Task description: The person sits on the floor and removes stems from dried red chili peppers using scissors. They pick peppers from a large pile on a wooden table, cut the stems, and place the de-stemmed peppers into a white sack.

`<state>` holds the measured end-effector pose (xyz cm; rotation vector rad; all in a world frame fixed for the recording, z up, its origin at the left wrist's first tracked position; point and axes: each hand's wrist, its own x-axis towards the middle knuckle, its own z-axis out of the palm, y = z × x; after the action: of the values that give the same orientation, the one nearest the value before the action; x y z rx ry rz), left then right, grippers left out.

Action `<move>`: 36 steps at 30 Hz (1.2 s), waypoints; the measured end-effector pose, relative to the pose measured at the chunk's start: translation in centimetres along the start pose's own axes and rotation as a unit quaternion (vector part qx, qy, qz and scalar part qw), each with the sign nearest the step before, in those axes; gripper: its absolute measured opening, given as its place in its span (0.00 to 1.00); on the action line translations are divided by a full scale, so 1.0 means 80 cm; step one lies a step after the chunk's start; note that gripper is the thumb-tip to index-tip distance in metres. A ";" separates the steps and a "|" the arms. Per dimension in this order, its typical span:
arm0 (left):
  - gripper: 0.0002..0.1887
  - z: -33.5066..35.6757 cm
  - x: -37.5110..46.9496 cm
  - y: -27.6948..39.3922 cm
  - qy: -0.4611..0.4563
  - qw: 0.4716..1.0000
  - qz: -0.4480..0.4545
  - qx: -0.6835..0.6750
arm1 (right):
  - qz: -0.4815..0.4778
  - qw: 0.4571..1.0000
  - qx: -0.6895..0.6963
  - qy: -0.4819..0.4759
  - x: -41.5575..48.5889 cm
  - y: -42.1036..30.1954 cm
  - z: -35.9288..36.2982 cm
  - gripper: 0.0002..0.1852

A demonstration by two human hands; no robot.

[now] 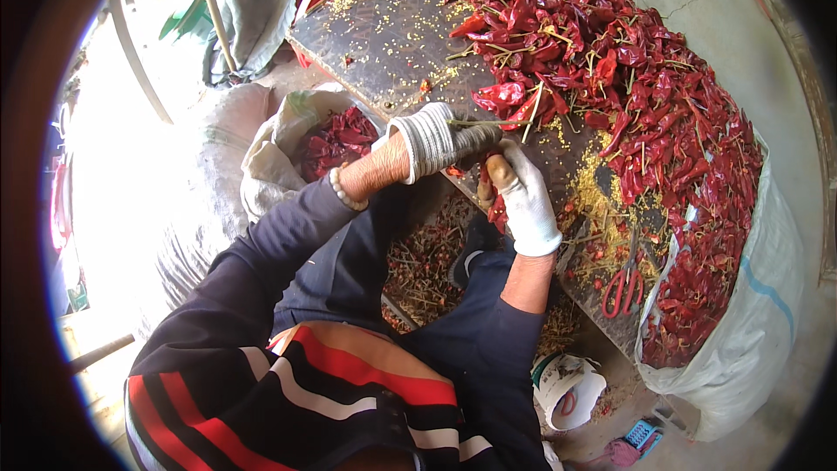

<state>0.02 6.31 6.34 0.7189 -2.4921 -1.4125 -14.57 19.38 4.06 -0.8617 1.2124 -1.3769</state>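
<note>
My left hand [458, 140], in a grey ribbed knit glove, reaches across the near edge of a dark board [418, 19]. A thin stem [490, 123] lies along the top of its fingers, whose undersides are hidden. Fingertips of both hands meet. My right hand [528, 199] wears a white glove with a tan, worn thumb tip. Its fingers are closed around a dried red chili pepper [498, 212], which shows below the thumb. Just beyond the hands begins a large heap of dried red chili peppers [608, 72], many with stems.
Yellow seeds [592, 183] litter the board, where red-handled scissors [624, 284] lie. At the right, a white woven sack [752, 340] spills peppers. Another open sack [268, 163] holds peppers at left. Stem scraps [425, 255] cover the floor between the legs, and a white bucket [569, 386] lies at lower right.
</note>
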 end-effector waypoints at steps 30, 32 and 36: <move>0.15 0.016 -0.019 -0.060 -0.175 0.589 -0.259 -0.745 | -0.297 0.846 -0.439 0.061 0.004 -0.002 0.039 0.09; 0.15 0.023 -0.021 -0.059 -0.093 0.609 -0.268 -0.740 | -0.331 0.789 -0.511 0.089 0.007 -0.003 0.040 0.09; 0.12 0.046 -0.018 -0.056 -0.038 0.466 -0.090 -0.879 | -0.306 0.894 -0.324 0.044 0.002 0.001 0.045 0.08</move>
<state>1.26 7.89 0.73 0.2472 0.1287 -2.7621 -11.13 18.46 4.78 -1.7839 1.5841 -1.5126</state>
